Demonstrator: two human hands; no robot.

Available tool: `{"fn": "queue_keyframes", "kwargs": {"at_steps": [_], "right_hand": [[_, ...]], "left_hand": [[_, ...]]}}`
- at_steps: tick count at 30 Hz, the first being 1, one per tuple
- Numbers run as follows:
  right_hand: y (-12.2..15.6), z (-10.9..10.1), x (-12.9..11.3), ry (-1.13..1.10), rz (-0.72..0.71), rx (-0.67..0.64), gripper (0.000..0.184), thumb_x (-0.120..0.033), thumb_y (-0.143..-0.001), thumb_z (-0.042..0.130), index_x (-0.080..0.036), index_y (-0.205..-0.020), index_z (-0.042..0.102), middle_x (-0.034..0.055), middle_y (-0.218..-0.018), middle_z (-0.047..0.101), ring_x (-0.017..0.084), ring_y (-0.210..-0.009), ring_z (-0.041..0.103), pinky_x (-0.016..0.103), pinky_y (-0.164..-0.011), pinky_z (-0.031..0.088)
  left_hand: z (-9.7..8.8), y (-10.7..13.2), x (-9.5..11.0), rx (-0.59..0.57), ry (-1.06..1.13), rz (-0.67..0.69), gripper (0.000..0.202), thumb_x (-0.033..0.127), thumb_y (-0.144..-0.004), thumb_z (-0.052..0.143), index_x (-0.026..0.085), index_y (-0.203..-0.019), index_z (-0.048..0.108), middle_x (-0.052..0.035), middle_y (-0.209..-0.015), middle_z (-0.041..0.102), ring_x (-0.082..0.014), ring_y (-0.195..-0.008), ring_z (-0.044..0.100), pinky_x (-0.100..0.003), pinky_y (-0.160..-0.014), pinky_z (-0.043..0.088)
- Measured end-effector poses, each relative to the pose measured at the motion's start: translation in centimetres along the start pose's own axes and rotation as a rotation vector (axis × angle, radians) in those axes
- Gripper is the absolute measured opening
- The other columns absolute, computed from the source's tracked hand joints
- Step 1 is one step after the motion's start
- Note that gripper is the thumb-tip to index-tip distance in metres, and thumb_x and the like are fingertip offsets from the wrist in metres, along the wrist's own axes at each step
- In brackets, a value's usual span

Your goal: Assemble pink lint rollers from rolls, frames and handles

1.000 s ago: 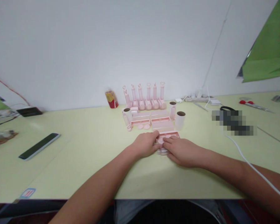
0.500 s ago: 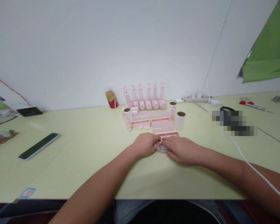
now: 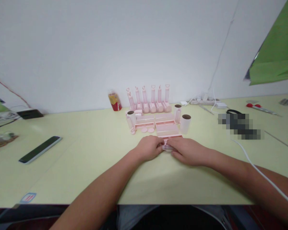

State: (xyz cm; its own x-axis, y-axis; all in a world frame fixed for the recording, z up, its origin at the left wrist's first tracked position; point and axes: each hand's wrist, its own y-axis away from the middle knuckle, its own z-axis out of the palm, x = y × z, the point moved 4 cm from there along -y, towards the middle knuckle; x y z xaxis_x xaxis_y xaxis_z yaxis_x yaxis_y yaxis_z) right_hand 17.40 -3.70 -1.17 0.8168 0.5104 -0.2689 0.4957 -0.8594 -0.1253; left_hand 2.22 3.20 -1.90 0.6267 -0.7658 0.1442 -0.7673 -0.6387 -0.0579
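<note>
Both hands meet at an open pink case with a translucent lid [image 3: 167, 129], near the middle of the table. My left hand [image 3: 148, 148] grips the case's near left corner, fingers curled. Over the near right part lies my right hand [image 3: 190, 151], with its fingers closed on the case and its thumb low at the front. A clear plastic piece [image 3: 168, 148] shows between the hands at the front; whether it belongs to the case I cannot tell. My fingers hide most of the inside.
Behind stand several pink tubes with ring tops [image 3: 153, 94], more pink cases [image 3: 144, 119], pink discs [image 3: 147, 130] and white cardboard rolls [image 3: 185, 124]. A snack bag [image 3: 115, 101] leans at the wall. A phone [image 3: 40, 150] lies left; a white cable [image 3: 254, 164] crosses the right.
Both hands have shifted slightly away from me, along with the near edge of the case and the clear piece. The things behind stay put.
</note>
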Motion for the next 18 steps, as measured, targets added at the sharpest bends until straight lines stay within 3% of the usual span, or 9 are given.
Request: {"fn": "queue_keyframes", "kwargs": {"at_steps": [12,18], "right_hand": [[0.0,-0.7,0.0,-0.047,0.005,0.11,0.034,-0.025,-0.091,0.05,-0.015,-0.121,0.06,0.0139,-0.116,0.067,0.026,-0.105,0.061,0.037,-0.089,0.044],[-0.1,-1.2,0.3,-0.067,0.06,0.151,0.031,-0.032,-0.094,0.048,-0.017,-0.118,0.06,0.01,-0.104,0.07,0.022,-0.088,0.064,0.031,-0.076,0.043]], "left_hand": [[-0.3,0.1,0.2,-0.008,0.048,-0.033,0.029,0.042,-0.089,0.052,0.025,-0.103,0.07,-0.0064,-0.094,0.073,-0.0236,-0.086,0.066,-0.031,-0.074,0.047],[-0.7,0.2,0.0,0.023,0.059,-0.042,0.032,0.047,-0.089,0.053,0.021,-0.1,0.067,-0.0062,-0.086,0.07,-0.0206,-0.074,0.063,-0.029,-0.065,0.044]]}}
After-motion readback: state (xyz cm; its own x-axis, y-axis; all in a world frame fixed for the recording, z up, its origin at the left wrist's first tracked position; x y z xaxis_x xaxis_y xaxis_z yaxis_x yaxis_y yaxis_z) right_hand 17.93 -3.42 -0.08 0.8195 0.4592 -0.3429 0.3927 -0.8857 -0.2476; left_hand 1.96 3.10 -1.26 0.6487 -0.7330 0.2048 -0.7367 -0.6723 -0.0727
